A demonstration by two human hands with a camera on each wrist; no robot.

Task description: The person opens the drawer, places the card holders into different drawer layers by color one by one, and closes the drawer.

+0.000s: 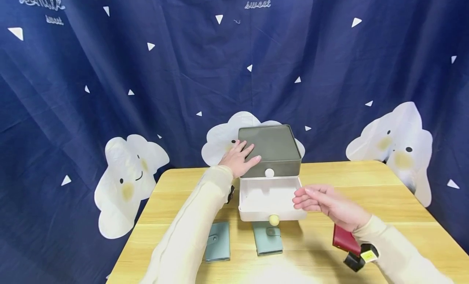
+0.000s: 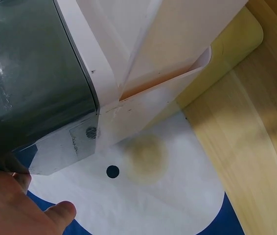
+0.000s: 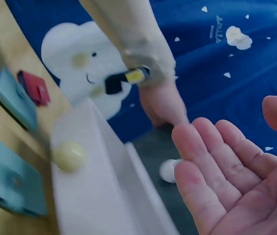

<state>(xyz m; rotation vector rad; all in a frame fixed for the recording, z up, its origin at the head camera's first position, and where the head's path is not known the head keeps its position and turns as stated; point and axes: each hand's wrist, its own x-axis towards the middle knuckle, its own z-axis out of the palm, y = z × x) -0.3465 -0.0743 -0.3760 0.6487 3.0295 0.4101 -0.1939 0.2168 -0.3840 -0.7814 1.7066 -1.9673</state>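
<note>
A small chest has a dark grey top drawer with a white knob and a white lower drawer, pulled out, with a yellow knob. The inside of the lower drawer shows a bare white floor. My left hand rests on the left part of the grey top with fingers spread. Beside the right side of the pulled-out drawer hovers my right hand; its fingers are fairly straight and the palm, seen in the right wrist view, holds nothing.
One teal wallet lies before the drawer, another teal wallet by my left forearm. A red wallet is partly under my right wrist. The right wrist view shows another red wallet. A blue curtain hangs behind the wooden table.
</note>
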